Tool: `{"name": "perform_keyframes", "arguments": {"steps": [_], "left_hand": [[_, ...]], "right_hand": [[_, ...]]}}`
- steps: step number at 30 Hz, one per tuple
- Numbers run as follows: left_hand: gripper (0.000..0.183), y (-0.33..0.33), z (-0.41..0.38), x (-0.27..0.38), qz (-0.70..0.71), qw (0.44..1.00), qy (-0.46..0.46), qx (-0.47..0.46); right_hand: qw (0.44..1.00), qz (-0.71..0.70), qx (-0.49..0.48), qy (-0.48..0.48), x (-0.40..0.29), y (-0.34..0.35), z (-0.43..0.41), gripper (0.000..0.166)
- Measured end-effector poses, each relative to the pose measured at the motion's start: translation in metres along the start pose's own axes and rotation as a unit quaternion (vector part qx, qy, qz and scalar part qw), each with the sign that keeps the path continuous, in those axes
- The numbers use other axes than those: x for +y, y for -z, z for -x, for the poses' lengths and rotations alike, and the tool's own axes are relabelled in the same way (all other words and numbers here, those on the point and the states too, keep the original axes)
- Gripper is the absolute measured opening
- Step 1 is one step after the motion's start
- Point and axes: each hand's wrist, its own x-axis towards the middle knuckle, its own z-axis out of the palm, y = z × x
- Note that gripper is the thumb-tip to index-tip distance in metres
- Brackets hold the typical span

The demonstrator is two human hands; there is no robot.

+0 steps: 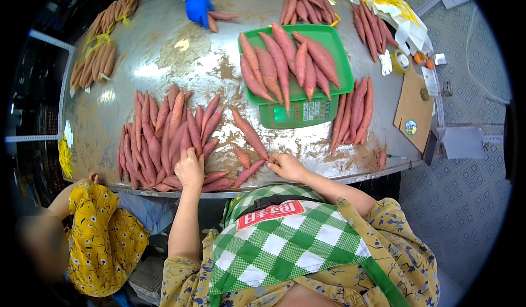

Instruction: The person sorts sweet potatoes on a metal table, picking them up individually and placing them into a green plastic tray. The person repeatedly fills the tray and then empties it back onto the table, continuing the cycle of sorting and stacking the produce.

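My left hand is closed around the near end of a sweet potato at the right side of a large heap of sweet potatoes. My right hand has its thumb and forefinger pinched at the tip of a long sweet potato. A second sweet potato has its end by the same fingertips. Between the hands lies a short, small sweet potato. Beyond my right hand stands a green digital scale, its green tray loaded with several sweet potatoes.
Sweet potato bunches lie right of the scale, at the far right and behind it. Tied bundles sit far left. Tape and cardboard lie right. A blue-gloved hand works opposite; a person in yellow sits left.
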Motion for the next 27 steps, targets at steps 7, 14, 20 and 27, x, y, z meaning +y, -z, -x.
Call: {"name": "perform_keyframes", "arguments": {"steps": [7, 14, 20, 27], "left_hand": [[0.026, 0.01, -0.013, 0.004, -0.013, 0.997, -0.009, -0.082], [0.014, 0.057, -0.022, 0.022, 0.669, 0.691, 0.106, -0.253], [0.01, 0.085, -0.067, 0.114, 0.626, 0.752, -0.001, -0.205], [0.018, 0.053, -0.116, 0.168, 0.533, 0.836, 0.017, -0.132]], "right_hand": [[1.0, -0.027, -0.012, 0.008, 0.001, 0.004, 0.008, 0.019], [0.998, -0.056, 0.011, 0.011, -0.001, 0.016, 0.018, 0.019], [0.999, -0.046, 0.008, 0.008, 0.003, 0.021, 0.021, 0.019], [0.998, -0.053, 0.037, 0.018, -0.001, 0.024, 0.023, 0.017]]}}
